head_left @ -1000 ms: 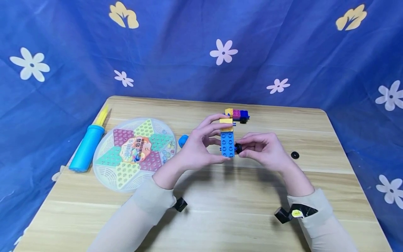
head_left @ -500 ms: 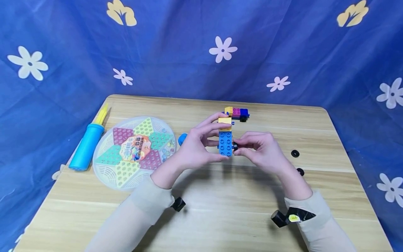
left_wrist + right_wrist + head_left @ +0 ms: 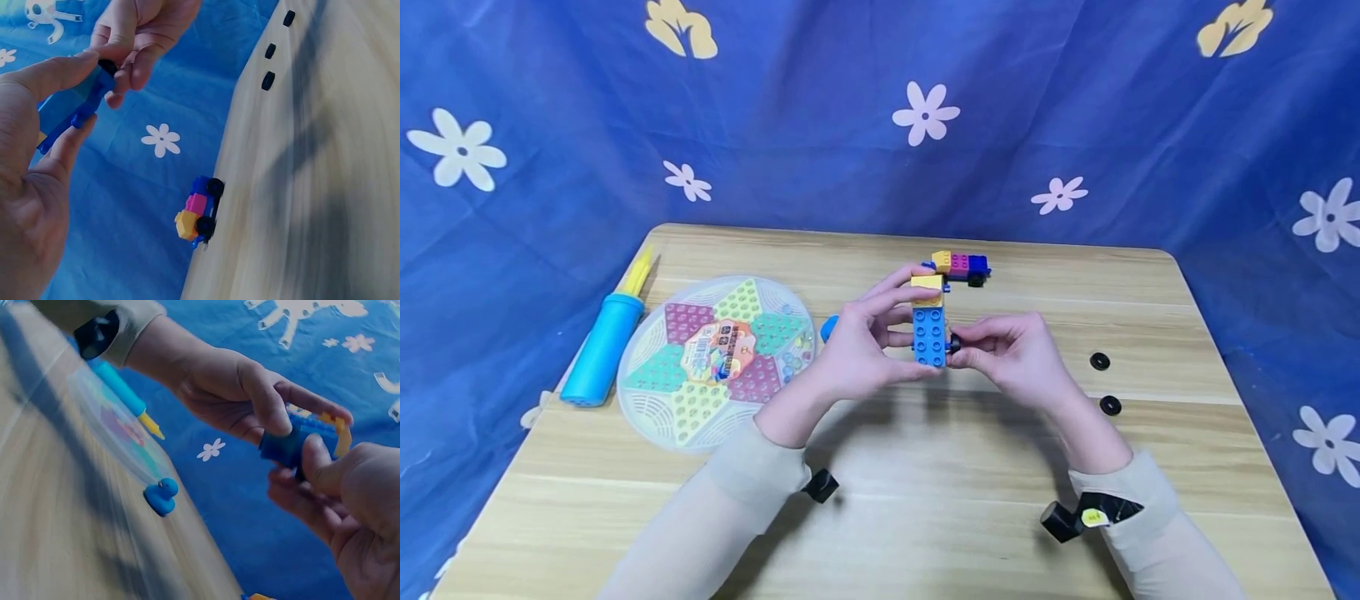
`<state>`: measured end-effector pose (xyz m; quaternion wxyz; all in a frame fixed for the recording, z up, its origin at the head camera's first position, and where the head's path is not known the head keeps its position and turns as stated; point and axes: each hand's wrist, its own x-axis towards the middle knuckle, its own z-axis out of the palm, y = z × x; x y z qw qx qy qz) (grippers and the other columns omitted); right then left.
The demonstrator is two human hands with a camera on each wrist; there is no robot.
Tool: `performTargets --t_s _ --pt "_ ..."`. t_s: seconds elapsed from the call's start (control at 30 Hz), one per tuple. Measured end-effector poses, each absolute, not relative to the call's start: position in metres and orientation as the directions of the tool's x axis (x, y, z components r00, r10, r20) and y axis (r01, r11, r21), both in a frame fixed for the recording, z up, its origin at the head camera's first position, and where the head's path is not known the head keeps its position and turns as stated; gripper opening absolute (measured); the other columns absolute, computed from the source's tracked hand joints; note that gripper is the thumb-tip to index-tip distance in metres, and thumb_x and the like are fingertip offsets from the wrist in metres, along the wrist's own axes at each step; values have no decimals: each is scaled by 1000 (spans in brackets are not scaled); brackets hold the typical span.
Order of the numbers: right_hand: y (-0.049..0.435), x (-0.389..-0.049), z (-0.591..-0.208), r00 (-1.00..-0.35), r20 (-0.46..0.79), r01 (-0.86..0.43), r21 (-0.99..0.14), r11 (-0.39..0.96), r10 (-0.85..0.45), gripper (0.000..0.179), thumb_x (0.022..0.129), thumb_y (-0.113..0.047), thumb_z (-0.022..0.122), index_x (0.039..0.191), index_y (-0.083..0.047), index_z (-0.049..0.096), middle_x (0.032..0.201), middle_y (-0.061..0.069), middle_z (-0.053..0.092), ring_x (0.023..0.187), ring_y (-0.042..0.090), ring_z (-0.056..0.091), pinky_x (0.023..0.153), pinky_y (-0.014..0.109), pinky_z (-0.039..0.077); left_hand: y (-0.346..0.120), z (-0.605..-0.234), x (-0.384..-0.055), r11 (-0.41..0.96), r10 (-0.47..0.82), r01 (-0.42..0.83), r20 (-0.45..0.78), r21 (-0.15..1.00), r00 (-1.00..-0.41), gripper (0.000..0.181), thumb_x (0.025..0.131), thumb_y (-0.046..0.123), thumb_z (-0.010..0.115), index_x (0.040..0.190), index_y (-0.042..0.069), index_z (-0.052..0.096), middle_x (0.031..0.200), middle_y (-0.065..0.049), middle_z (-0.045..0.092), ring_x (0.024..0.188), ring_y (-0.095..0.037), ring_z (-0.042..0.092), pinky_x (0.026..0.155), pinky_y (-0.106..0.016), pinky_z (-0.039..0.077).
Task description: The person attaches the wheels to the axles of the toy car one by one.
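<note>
My left hand (image 3: 859, 346) holds a toy car (image 3: 929, 335) of blue and yellow building blocks above the table, fingers on its far end and thumb at its near end. Short blue axle stubs stick out from its sides. With thumb and fingers my right hand (image 3: 1017, 358) pinches a small black wheel (image 3: 955, 343) at the car's near right axle, right up against its side. In the left wrist view the wheel (image 3: 107, 65) shows between the fingertips. The right wrist view shows the blue block body (image 3: 284, 447) between both hands, the wheel mostly hidden.
Loose black wheels (image 3: 1100, 361) lie at the right. A second block car (image 3: 960, 265) in yellow, pink and dark blue stands at the back. Leftward are a round star-patterned game board (image 3: 647, 408), a blue pump (image 3: 602, 350) with yellow nozzle, and a blue toy duck (image 3: 160, 497).
My right hand has brought the wheel in closer against the car's side. Both hands and the car have shifted slightly left in view, and another loose wheel now shows beside the right forearm.
</note>
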<state>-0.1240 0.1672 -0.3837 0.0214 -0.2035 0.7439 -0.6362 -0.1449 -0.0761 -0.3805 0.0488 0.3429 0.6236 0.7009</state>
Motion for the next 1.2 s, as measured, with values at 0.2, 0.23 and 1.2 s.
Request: performTargets --t_s 0.2,0.23,1.2 --pt "170 -123 -386 -911 211 -248 -967 61 -353 26 83 21 79 108 18 73 97 26 76 79 22 78 71 37 65 -74 -381 -143 -240 504 330 408 913 -761 86 65 -28 88 143 -5 59 168 -6 34 115 -40 68 90 -48 62" --pt "169 -123 -386 -913 209 -243 -968 56 -351 26 83 21 78 108 18 73 96 26 76 79 22 78 70 37 65 -75 -381 -143 -240 502 327 405 914 -764 86 65 -27 88 144 -5 60 168 -6 34 115 -40 68 90 -48 62" --pt "174 -116 -391 -890 309 -332 -943 9 -335 31 77 22 83 106 14 75 96 23 75 80 22 76 73 36 65 -72 -383 -147 53 543 556 444 829 -713 97 71 -5 96 155 15 53 161 -3 39 126 -24 62 85 -40 63"
